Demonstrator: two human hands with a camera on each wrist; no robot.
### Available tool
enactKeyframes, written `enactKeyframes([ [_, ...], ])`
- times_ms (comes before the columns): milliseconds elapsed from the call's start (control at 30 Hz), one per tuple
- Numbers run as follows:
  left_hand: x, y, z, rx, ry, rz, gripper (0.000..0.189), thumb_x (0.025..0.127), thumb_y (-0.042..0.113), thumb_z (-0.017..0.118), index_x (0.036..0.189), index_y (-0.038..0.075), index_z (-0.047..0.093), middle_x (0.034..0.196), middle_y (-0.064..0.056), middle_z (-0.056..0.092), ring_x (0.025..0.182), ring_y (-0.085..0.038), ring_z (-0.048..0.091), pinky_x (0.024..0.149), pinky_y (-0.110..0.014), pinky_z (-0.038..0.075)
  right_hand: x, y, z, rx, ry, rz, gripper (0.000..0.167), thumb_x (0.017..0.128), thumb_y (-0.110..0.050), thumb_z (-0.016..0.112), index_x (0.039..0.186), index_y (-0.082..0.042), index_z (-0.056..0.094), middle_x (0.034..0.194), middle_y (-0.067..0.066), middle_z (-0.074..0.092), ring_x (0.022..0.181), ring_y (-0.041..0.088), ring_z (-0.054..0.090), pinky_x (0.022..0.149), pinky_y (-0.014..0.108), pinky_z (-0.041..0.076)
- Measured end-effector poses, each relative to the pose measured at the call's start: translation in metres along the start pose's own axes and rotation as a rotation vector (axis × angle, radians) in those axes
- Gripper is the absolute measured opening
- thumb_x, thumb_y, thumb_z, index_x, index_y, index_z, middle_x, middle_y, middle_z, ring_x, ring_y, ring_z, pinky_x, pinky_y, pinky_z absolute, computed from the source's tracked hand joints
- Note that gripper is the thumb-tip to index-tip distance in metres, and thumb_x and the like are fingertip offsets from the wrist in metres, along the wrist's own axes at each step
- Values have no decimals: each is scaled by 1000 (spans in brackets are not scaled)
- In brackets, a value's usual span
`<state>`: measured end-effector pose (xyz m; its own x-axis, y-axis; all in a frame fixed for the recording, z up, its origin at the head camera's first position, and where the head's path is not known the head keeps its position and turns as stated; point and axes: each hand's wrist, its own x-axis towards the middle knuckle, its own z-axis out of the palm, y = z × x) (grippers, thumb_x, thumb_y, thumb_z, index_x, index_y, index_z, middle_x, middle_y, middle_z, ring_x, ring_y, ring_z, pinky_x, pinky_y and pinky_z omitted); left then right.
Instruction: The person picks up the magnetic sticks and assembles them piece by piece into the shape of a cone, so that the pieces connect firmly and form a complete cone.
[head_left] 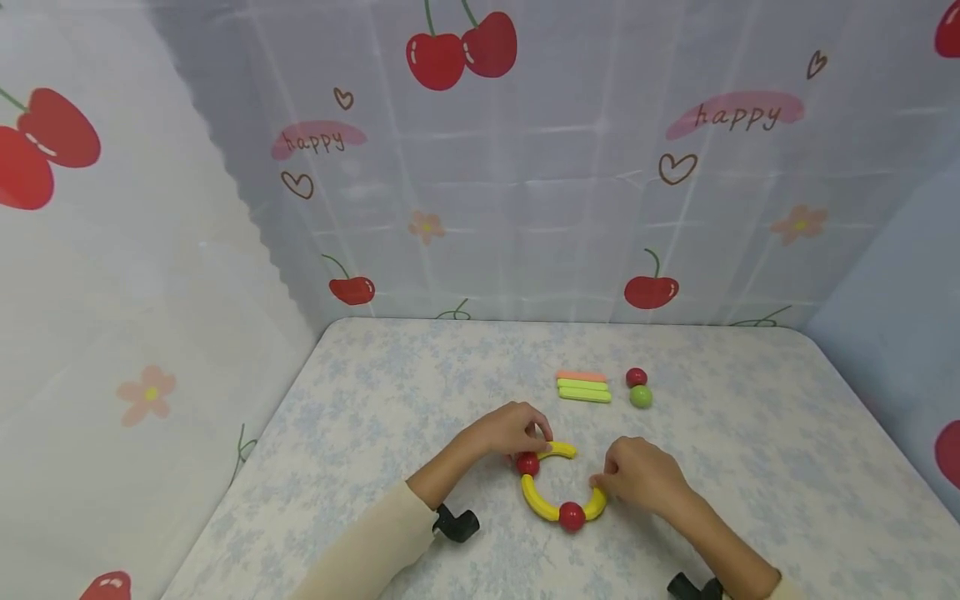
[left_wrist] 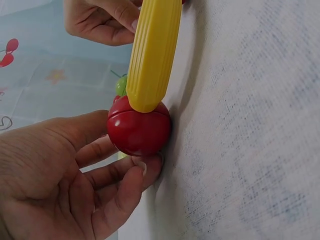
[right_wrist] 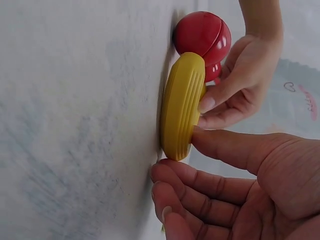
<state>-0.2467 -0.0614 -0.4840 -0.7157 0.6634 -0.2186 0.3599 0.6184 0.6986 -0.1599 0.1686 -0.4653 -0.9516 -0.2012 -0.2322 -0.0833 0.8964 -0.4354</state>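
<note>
A ring of yellow curved sticks and red balls lies on the table, with a gap at its right side. My left hand (head_left: pixel 513 429) pinches the left end of the upper yellow curved stick (head_left: pixel 562 450), beside the left red ball (left_wrist: pixel 139 127); the ball hides part of this grip in the left wrist view. My right hand (head_left: pixel 645 475) pinches the free end of the right yellow curved stick (right_wrist: pixel 181 107) between thumb and index finger. That stick meets the front red ball (head_left: pixel 572 517). A left yellow curved stick (head_left: pixel 538 500) joins the two red balls.
Behind the ring lie an orange stick (head_left: pixel 581 377) and two yellow-green sticks (head_left: pixel 584 397), side by side. To their right, a red ball (head_left: pixel 636 377) stands close to a green ball (head_left: pixel 641 397). A cherry-print curtain (head_left: pixel 525 208) hangs beyond the patterned table (head_left: pixel 390 375).
</note>
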Motion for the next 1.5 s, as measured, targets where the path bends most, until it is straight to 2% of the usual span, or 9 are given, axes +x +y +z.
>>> enactKeyframes([
  [200, -8, -5, 1, 13, 51, 0, 9, 96, 21, 73, 101, 14, 75, 63, 5, 60, 45, -8, 47, 43, -20, 42, 14, 0, -1, 1, 11, -30, 31, 85, -25, 83, 65, -14, 62, 59, -1, 55, 53, 14, 49, 50, 26, 37],
  [467, -17, -15, 7, -20, 124, -4, 14, 96, 26, 73, 102, 13, 75, 56, 6, 54, 44, -7, 45, 43, -20, 38, 33, -4, 1, 14, 38, -107, 26, 84, -20, 84, 68, -15, 63, 61, -3, 55, 56, 14, 51, 52, 28, 43],
  [700, -27, -18, 12, -99, 182, -67, 18, 92, 31, 77, 96, 14, 73, 59, 1, 62, 46, -12, 58, 44, -24, 46, 42, -10, 3, 32, 34, -128, 24, 84, -21, 85, 70, -16, 65, 62, -3, 55, 55, 14, 51, 51, 28, 43],
  [867, -29, -19, 14, -82, 220, -65, 19, 90, 28, 80, 98, 13, 72, 59, 1, 61, 45, -11, 56, 44, -22, 43, 47, -12, 1, 53, 17, -126, 22, 83, -22, 86, 73, -16, 67, 64, -3, 57, 56, 14, 52, 52, 28, 43],
  [1033, -31, -22, 16, -106, 253, -47, 17, 90, 25, 80, 99, 12, 74, 58, 2, 61, 45, -10, 54, 44, -22, 41, 50, -11, -1, 63, -26, -117, 22, 78, -22, 90, 78, -14, 69, 67, -2, 58, 60, 15, 53, 55, 29, 44],
  [1233, -29, -31, 21, -154, 299, -23, 18, 91, 26, 79, 104, 13, 77, 57, 4, 58, 44, -8, 49, 42, -22, 39, 55, -10, 0, 79, -30, -163, 19, 79, -19, 89, 83, -14, 71, 69, -2, 59, 60, 15, 54, 56, 30, 46],
  [1500, -28, -35, 23, -186, 292, -12, 21, 92, 28, 77, 108, 14, 77, 59, 5, 59, 44, -7, 48, 41, -22, 40, 56, -6, -1, 114, -27, -165, 16, 81, -20, 87, 83, -14, 73, 67, -2, 59, 59, 14, 54, 54, 29, 46],
])
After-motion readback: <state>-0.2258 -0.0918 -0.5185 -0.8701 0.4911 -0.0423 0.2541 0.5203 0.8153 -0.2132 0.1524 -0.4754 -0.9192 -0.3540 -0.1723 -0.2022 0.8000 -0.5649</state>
